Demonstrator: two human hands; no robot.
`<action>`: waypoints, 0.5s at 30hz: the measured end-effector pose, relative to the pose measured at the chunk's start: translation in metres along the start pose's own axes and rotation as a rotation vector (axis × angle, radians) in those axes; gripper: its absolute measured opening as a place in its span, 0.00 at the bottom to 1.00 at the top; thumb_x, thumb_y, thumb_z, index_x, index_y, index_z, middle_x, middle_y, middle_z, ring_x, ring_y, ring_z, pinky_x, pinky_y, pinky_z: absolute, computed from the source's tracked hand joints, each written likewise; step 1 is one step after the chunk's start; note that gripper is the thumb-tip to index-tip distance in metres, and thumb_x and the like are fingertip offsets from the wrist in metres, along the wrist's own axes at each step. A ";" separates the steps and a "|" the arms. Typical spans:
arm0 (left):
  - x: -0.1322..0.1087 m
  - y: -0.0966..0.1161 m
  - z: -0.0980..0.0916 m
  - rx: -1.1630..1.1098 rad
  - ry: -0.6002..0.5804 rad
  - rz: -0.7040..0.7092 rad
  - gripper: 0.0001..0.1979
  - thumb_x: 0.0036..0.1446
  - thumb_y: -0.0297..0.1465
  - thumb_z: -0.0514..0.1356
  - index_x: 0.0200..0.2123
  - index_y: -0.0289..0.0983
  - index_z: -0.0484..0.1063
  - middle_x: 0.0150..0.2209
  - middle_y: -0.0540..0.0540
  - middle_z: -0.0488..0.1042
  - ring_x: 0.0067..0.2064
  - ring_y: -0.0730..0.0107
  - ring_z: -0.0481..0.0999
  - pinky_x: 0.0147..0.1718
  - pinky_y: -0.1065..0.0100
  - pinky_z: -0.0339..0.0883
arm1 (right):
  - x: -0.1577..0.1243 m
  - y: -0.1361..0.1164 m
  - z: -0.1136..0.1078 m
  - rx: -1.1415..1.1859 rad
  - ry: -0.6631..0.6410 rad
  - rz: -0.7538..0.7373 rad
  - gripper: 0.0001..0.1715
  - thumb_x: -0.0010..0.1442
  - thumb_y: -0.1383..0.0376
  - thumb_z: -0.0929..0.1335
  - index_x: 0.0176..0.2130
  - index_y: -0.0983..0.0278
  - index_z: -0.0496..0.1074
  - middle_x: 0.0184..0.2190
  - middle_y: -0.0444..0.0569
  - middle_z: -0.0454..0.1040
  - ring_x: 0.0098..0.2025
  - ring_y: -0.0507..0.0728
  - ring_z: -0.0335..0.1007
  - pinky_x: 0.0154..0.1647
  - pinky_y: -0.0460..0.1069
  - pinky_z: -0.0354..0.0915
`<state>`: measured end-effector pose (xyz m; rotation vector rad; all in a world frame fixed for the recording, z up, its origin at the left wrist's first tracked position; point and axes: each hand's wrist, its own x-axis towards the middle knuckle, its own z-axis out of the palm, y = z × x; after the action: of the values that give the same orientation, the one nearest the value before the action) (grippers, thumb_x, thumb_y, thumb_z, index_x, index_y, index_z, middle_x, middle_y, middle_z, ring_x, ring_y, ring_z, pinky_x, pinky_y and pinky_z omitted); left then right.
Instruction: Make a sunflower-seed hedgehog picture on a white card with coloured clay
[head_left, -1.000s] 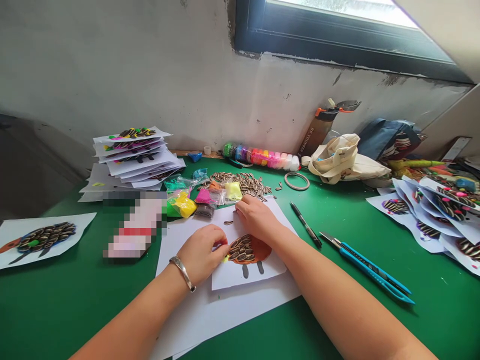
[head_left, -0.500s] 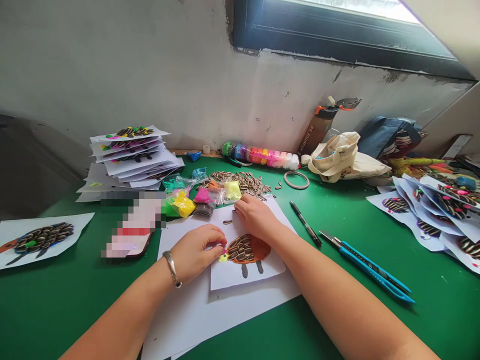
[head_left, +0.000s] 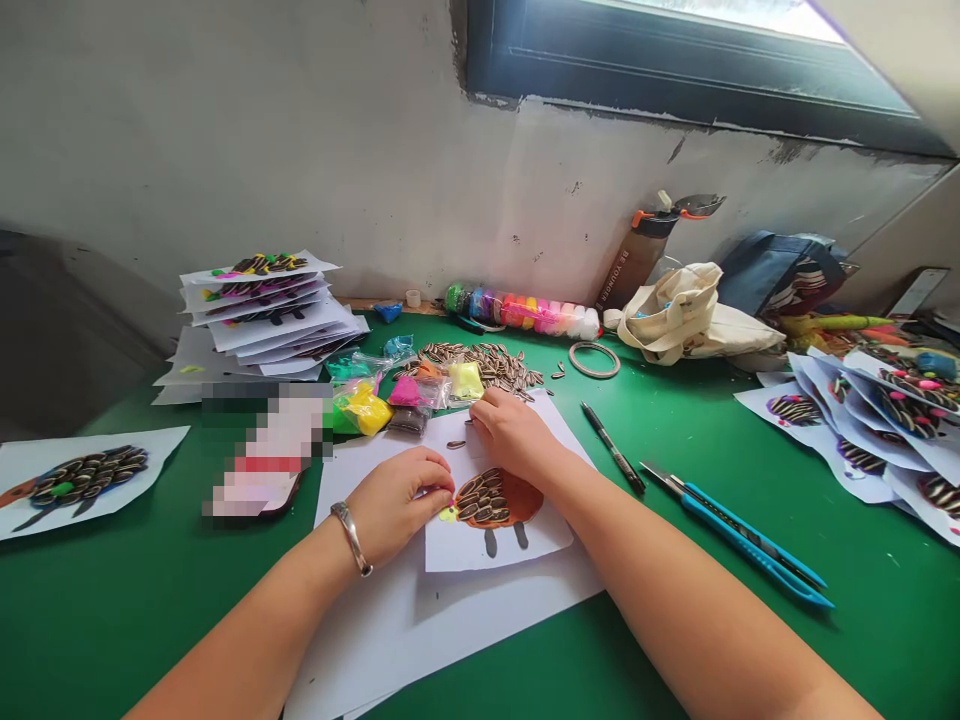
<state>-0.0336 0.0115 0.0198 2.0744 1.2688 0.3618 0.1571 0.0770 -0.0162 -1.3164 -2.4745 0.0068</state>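
Observation:
My left hand (head_left: 397,495) sits on a white paper cutout (head_left: 495,548), its closed fingertips at the front end of a sunflower-seed mosaic (head_left: 480,497). Whatever lies between those fingertips is hidden. A dab of yellow-green modelling clay (head_left: 448,514) shows just below them. The seeds lie in rows over an orange-brown clay body (head_left: 525,500). My right hand (head_left: 514,432) rests on the paper above the mosaic, fingers curled down, with a few loose seeds (head_left: 456,444) to its left. A silver bangle (head_left: 351,538) circles my left wrist.
On the green table lie a seed pile (head_left: 480,365), bagged clay (head_left: 364,410), a black pen (head_left: 613,448) and a blue craft knife (head_left: 739,535). Stacks of seed pictures (head_left: 262,320) stand at left and right. A pixelated object (head_left: 262,450) lies left of the paper.
My left hand has shifted slightly toward the mosaic, and the yellow-green clay shows more clearly below its fingertips. My right hand has barely moved.

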 end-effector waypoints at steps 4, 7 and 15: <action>-0.001 -0.002 -0.003 0.006 -0.022 0.026 0.12 0.56 0.31 0.52 0.29 0.39 0.75 0.38 0.49 0.74 0.39 0.70 0.72 0.41 0.70 0.64 | 0.000 0.000 0.001 -0.001 0.004 0.002 0.14 0.63 0.68 0.59 0.30 0.64 0.69 0.31 0.48 0.65 0.32 0.53 0.58 0.31 0.46 0.53; -0.002 -0.004 -0.006 -0.008 -0.031 0.035 0.11 0.55 0.30 0.52 0.31 0.39 0.76 0.40 0.49 0.74 0.41 0.71 0.72 0.43 0.71 0.64 | 0.000 0.000 0.000 0.001 0.002 0.003 0.13 0.63 0.68 0.59 0.30 0.64 0.69 0.31 0.48 0.65 0.32 0.53 0.58 0.31 0.46 0.53; 0.000 0.001 -0.002 0.040 0.016 0.025 0.08 0.53 0.27 0.54 0.28 0.37 0.73 0.36 0.48 0.74 0.38 0.71 0.72 0.40 0.71 0.64 | 0.001 0.000 0.000 0.004 -0.004 0.005 0.13 0.63 0.68 0.60 0.30 0.64 0.69 0.31 0.48 0.65 0.32 0.53 0.58 0.31 0.46 0.52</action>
<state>-0.0343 0.0125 0.0218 2.1273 1.2699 0.3679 0.1565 0.0777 -0.0161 -1.3227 -2.4729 0.0156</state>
